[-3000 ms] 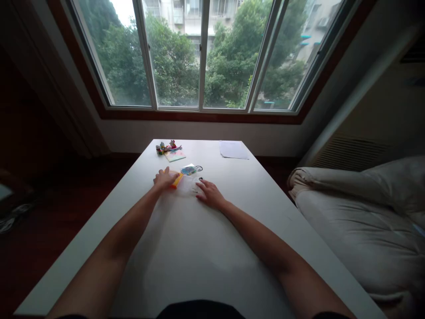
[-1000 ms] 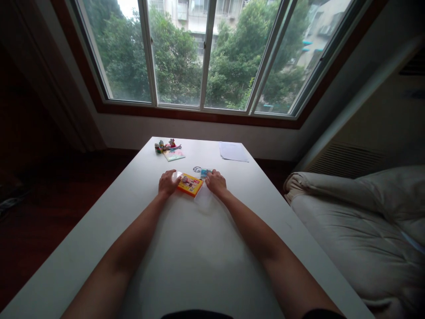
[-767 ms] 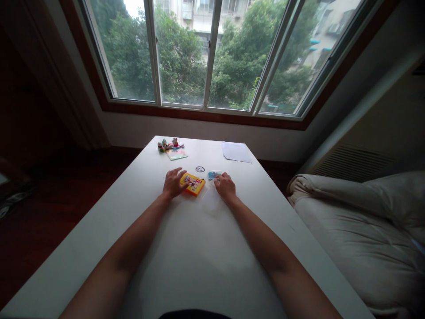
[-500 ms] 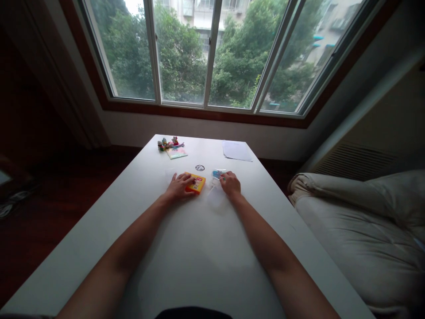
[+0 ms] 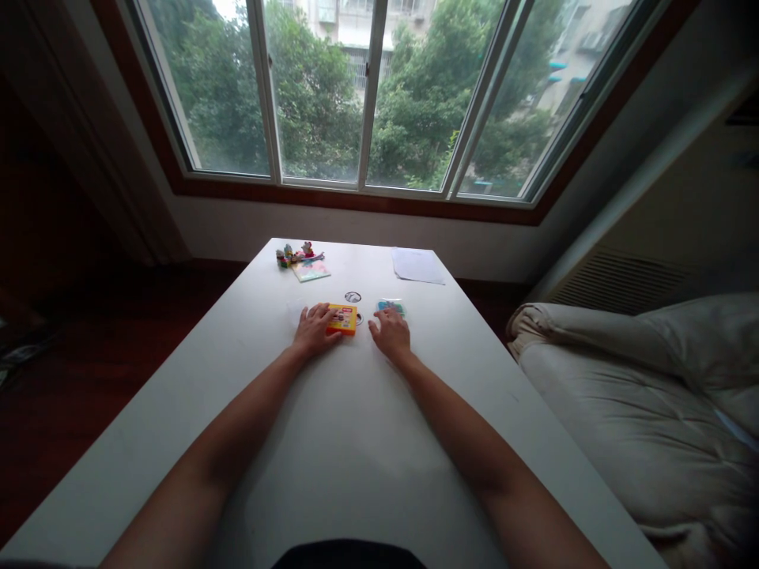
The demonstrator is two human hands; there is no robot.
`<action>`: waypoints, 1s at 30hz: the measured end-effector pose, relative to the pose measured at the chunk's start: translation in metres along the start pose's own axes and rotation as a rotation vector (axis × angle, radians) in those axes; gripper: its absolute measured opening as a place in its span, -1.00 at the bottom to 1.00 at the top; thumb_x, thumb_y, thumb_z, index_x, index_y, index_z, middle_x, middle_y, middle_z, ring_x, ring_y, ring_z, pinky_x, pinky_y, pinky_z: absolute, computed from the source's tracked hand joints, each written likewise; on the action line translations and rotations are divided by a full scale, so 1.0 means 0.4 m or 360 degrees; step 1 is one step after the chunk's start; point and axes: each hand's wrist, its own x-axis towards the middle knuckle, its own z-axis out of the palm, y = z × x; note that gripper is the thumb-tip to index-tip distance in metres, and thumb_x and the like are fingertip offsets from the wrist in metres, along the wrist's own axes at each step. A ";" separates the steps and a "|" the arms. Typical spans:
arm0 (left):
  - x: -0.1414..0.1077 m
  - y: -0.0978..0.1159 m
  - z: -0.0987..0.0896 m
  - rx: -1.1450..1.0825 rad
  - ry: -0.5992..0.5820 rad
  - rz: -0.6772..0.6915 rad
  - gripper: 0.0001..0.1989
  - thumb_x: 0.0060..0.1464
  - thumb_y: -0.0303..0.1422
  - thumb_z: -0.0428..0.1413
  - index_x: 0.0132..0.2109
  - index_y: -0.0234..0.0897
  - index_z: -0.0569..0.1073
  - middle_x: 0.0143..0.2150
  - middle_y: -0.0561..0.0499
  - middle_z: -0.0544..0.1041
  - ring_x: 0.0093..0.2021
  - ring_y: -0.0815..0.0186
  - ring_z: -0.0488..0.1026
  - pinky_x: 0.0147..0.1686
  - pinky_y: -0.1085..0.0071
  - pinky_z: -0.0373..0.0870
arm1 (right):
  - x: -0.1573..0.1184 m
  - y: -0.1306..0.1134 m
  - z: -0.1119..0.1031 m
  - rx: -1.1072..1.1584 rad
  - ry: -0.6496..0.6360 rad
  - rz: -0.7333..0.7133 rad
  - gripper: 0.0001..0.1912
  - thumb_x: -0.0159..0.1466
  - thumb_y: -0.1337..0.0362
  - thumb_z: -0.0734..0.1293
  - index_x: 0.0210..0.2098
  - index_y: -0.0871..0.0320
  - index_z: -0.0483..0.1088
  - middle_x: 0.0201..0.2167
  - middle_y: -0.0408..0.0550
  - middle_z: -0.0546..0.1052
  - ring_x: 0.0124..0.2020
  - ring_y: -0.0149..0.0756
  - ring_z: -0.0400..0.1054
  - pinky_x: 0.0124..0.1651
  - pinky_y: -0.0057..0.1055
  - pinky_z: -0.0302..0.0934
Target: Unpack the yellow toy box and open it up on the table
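Observation:
My left hand [image 5: 315,329] lies on the left part of a yellow and orange box [image 5: 344,318], with fingers over its top and the thumb along its near edge. Just right of the box, my right hand [image 5: 392,333] rests with its fingers apart at the near edge of a clear packet with blue contents [image 5: 390,306]. A round black-and-white piece [image 5: 353,297] lies beyond the box, and part of another round piece [image 5: 359,319] shows at the box's right edge. Faint clear plastic lies left of my left hand.
On the white table [image 5: 332,474], small figurines [image 5: 288,255] and a pastel card [image 5: 311,271] sit at the far left. White paper sheets [image 5: 418,265] lie at the far right. A light-coloured sofa [image 5: 617,395] stands right of the table.
The yellow box has turned straighter, with a round piece now showing at its right edge. My right hand has moved slightly left with fingers spread; the clear plastic beneath it no longer shows.

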 end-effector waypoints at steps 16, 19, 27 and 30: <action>-0.001 -0.157 -0.048 0.0089 0.0531 -0.0809 -0.53 0.22 -0.14 0.07 0.22 -0.15 0.44 0.31 -0.20 0.31 0.33 -0.08 0.15 0.29 -0.03 0.16 | 0.008 0.065 -0.047 -0.0259 0.0081 0.0185 -0.64 0.38 0.15 0.25 0.07 0.13 0.48 0.06 0.24 0.45 0.09 0.05 0.28 0.27 -0.03 -0.01; -0.004 -0.194 -0.047 0.0101 0.0490 -0.1022 -0.42 0.14 -0.11 0.13 0.27 -0.17 0.36 0.28 -0.27 0.30 0.28 -0.15 0.19 0.21 -0.06 0.23 | 0.002 0.048 -0.037 -0.0267 0.0015 0.0112 -0.67 0.39 0.14 0.24 0.03 0.12 0.50 0.01 0.22 0.49 0.06 0.03 0.31 0.24 -0.05 0.01; 0.012 -0.189 -0.043 -0.0223 0.0412 -0.0639 -0.35 0.17 -0.18 0.13 0.37 -0.17 0.24 0.18 -0.18 0.40 0.17 0.06 0.39 0.19 0.15 0.35 | -0.006 0.012 -0.021 -0.0175 -0.0051 -0.0068 -0.62 0.42 0.14 0.25 0.15 0.10 0.46 -0.03 0.14 0.51 0.04 -0.03 0.31 0.24 -0.11 0.04; 0.009 -0.138 -0.051 -0.0418 0.0483 -0.0403 -0.36 0.23 -0.19 0.09 0.40 -0.16 0.17 0.22 -0.14 0.39 0.10 0.15 0.46 0.13 0.21 0.43 | -0.006 0.009 -0.023 -0.0120 -0.0018 -0.0073 -0.55 0.43 0.13 0.25 0.25 0.11 0.37 -0.02 0.13 0.51 0.03 -0.04 0.32 0.24 -0.12 0.05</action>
